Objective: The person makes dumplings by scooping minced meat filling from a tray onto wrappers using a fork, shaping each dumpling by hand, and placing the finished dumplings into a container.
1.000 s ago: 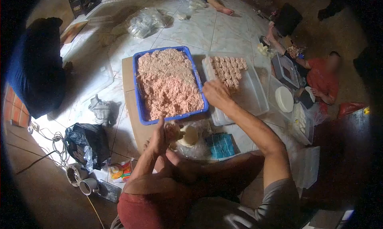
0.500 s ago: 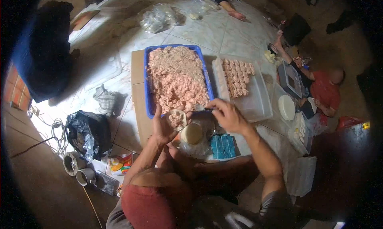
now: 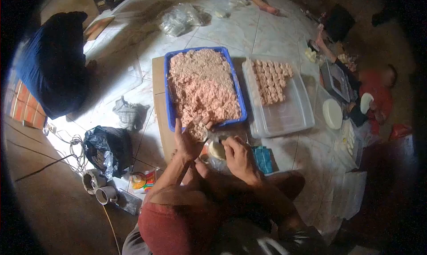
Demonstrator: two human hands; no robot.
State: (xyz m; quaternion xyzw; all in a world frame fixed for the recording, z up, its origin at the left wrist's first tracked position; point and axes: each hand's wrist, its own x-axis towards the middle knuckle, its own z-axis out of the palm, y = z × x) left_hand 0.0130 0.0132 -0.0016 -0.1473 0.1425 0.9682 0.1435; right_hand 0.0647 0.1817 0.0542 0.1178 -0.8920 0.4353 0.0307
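Note:
My left hand [image 3: 187, 141] holds a round wrapper with minced filling [image 3: 198, 131] in its palm, just below the front edge of a blue tray [image 3: 244, 95] heaped with pink mince [image 3: 204, 86]. My right hand [image 3: 240, 157] grips a small utensil, mostly hidden, whose tip is close to the wrapper. Beneath and between the hands lies a stack of pale round wrappers [image 3: 217, 150] on clear plastic. To the right of the blue tray, a clear plastic box [image 3: 289, 117] contains rows of shaped pieces [image 3: 271, 79].
A teal cloth [image 3: 262, 159] lies right of my right hand. On the left are a black plastic bag [image 3: 108, 150], a cup [image 3: 106, 195] and cables. A person in red [image 3: 376, 92] sits at the right, near boxes and a white lid [image 3: 332, 114]. Plastic bags [image 3: 180, 19] lie at the back.
My right hand has come from the clear box, past the blue tray's front corner, to beside my left hand. The wrapper now carries filling beneath the utensil. The view has shifted slightly.

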